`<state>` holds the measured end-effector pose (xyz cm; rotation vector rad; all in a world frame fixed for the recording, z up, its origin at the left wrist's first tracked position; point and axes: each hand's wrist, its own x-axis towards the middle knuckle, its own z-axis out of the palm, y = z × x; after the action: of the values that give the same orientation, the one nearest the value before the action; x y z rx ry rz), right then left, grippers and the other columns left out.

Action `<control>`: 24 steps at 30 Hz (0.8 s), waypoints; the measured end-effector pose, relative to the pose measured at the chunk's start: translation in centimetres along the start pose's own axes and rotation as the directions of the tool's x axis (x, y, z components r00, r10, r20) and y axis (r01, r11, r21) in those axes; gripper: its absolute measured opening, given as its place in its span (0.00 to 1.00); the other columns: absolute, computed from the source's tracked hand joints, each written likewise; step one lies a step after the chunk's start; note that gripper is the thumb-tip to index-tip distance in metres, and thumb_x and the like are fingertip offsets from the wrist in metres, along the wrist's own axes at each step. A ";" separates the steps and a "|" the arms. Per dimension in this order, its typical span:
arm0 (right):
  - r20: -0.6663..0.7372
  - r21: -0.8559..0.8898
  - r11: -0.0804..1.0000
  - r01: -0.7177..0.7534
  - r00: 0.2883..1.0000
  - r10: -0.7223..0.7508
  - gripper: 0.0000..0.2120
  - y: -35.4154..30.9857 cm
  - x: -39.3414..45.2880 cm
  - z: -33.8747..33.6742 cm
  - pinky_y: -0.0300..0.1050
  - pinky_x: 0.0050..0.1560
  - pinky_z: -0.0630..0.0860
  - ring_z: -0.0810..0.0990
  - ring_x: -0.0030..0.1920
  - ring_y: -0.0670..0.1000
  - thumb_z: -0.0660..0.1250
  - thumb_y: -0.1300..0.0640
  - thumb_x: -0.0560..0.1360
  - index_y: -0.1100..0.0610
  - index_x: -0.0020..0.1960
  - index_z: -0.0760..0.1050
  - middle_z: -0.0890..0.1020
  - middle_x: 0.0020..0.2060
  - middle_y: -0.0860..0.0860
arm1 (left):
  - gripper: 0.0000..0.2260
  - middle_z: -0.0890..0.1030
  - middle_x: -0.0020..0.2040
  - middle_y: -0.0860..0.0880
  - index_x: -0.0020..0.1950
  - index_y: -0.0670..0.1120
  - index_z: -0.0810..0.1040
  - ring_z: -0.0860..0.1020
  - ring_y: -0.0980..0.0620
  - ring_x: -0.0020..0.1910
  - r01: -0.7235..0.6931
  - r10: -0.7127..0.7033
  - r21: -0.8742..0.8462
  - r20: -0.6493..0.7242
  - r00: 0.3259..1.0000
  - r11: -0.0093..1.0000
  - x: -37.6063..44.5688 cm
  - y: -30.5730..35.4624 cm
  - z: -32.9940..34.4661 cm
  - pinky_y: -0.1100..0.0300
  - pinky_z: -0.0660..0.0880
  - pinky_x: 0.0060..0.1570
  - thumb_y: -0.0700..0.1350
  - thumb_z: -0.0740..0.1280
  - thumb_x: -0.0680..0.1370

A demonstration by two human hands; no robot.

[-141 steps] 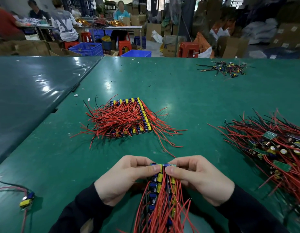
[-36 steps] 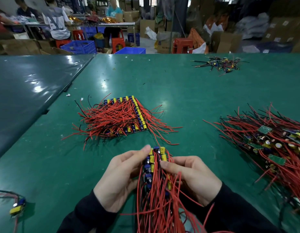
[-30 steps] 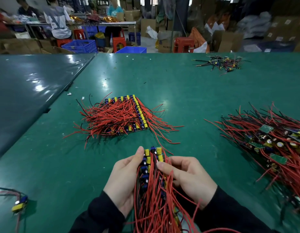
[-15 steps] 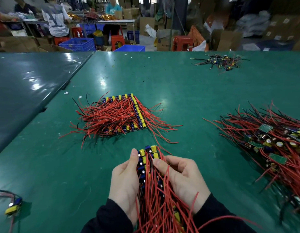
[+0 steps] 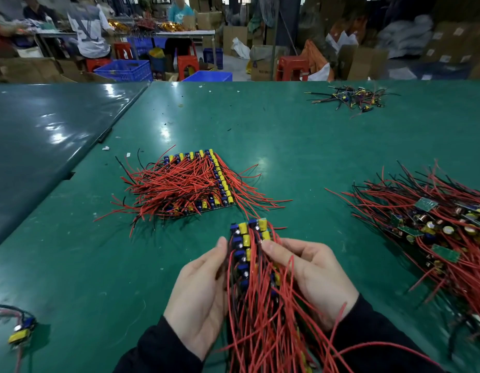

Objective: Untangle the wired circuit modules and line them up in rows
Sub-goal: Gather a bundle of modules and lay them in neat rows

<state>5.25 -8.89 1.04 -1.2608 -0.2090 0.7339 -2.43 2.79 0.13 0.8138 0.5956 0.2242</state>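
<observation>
Between my hands lies a row of wired circuit modules (image 5: 247, 246) with blue and yellow parts, their red wires trailing toward me. My left hand (image 5: 201, 289) lies with straight fingers flat against the row's left side. My right hand (image 5: 311, 275) cups the right side, its thumb curled onto the modules. A finished square of lined-up modules (image 5: 190, 184) rests further out on the green table (image 5: 72, 265). A tangled heap of modules (image 5: 443, 230) with red and black wires sits at the right.
A small pile of wired parts (image 5: 352, 96) lies at the far right of the table. A single loose module (image 5: 20, 332) sits near the front left edge. A darker table (image 5: 39, 146) adjoins on the left. People work at benches beyond.
The row has been turned to point away from me and pushed forward. My left hand has flattened along its left side. Both hands have drawn closer together around the row.
</observation>
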 end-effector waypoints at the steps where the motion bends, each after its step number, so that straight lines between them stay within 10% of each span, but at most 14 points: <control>1: -0.008 0.006 1.000 0.017 1.000 -0.017 0.13 -0.2 0.1 -0.3 0.43 0.36 0.79 0.81 0.31 0.53 0.70 0.57 0.65 0.66 0.43 0.83 0.84 0.39 0.63 | 0.14 0.83 0.43 0.37 0.47 0.34 0.82 0.81 0.48 0.32 -0.006 0.006 0.021 0.008 1.000 1.000 0.1 0.0 -0.1 0.57 0.80 0.34 0.44 0.65 0.72; 18: 0.072 -0.166 0.985 -0.044 0.996 0.057 0.19 0.1 0.0 -0.4 0.44 0.37 0.77 0.81 0.33 0.53 0.72 0.49 0.61 0.64 0.43 0.82 0.84 0.39 0.62 | 0.19 0.82 0.49 0.34 0.49 0.34 0.81 0.80 0.42 0.43 -0.076 0.078 0.116 -0.012 0.997 0.990 0.1 0.5 -0.4 0.51 0.78 0.46 0.50 0.69 0.69; 24: 0.135 -0.303 0.953 0.000 0.990 0.043 0.26 -0.2 0.2 -1.0 0.49 0.49 0.77 0.81 0.42 0.55 0.73 0.43 0.60 0.64 0.47 0.82 0.85 0.44 0.61 | 0.18 0.84 0.42 0.38 0.44 0.36 0.83 0.81 0.50 0.34 -0.003 -0.021 0.299 0.078 0.997 0.954 -0.3 1.1 -0.6 0.61 0.79 0.33 0.48 0.73 0.62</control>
<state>6.00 -9.61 0.87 -1.5047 -0.4370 0.8322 -2.96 3.74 0.73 1.1081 0.5639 0.0922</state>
